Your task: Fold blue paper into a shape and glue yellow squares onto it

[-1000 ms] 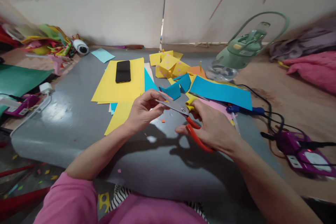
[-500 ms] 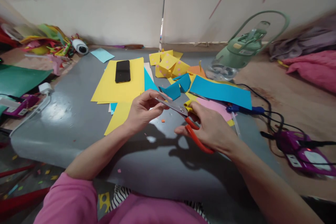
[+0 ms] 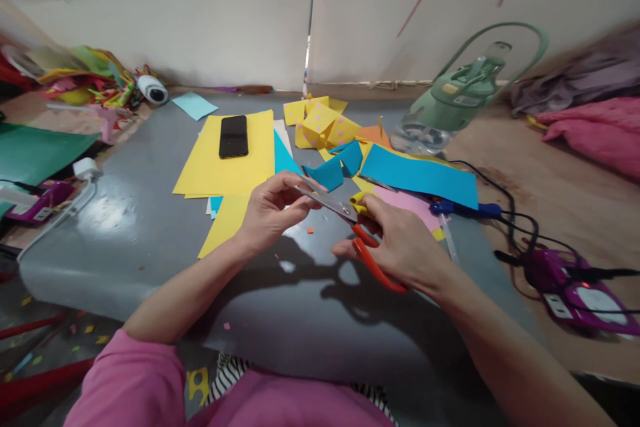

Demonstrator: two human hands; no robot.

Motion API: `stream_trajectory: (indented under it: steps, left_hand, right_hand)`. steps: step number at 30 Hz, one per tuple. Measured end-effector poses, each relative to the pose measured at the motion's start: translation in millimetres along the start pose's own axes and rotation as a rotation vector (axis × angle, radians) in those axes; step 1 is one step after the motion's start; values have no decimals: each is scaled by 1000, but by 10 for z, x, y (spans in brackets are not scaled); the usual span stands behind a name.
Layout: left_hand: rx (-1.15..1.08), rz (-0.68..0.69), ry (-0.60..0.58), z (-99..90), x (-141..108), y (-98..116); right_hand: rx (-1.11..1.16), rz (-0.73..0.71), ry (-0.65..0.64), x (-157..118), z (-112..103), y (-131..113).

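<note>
My right hand (image 3: 400, 237) is closed on orange-handled scissors (image 3: 367, 247), and a small rolled yellow piece (image 3: 364, 202) shows at its fingers. The blades point left, to the fingertips of my left hand (image 3: 275, 207). Thumb and fingers of that hand are pinched near the blade tips; what they hold, if anything, is too small to make out. Behind the hands lie folded blue paper (image 3: 334, 170) and yellow dotted paper shapes (image 3: 325, 123). A black phone (image 3: 233, 136) rests on yellow sheets (image 3: 200, 167) at the left.
A green bottle (image 3: 455, 97) stands at the back right of the grey table (image 3: 135, 213). Below it are a blue strip (image 3: 420, 173), a blue glue gun (image 3: 465, 209) and a purple power strip (image 3: 575, 290) with cables. A pink glue gun (image 3: 107, 121) lies at the left.
</note>
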State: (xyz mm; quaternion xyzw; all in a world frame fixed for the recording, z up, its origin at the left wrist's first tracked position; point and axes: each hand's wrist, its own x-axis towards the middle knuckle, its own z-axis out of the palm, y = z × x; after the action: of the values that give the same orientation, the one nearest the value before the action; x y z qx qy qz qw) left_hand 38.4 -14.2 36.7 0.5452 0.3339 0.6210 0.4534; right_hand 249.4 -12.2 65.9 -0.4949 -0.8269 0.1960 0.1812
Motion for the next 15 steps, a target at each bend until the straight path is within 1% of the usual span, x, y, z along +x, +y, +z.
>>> stream_trajectory:
  steps: [7,15]
  left_hand:
    - [-25,4,-5,-2,0,-15]
    - [-46,25,-4,-4,-4,-21]
  right_hand:
    - [14,26,-16,-1,6,-8]
    - [8,10,33,-3,7,1]
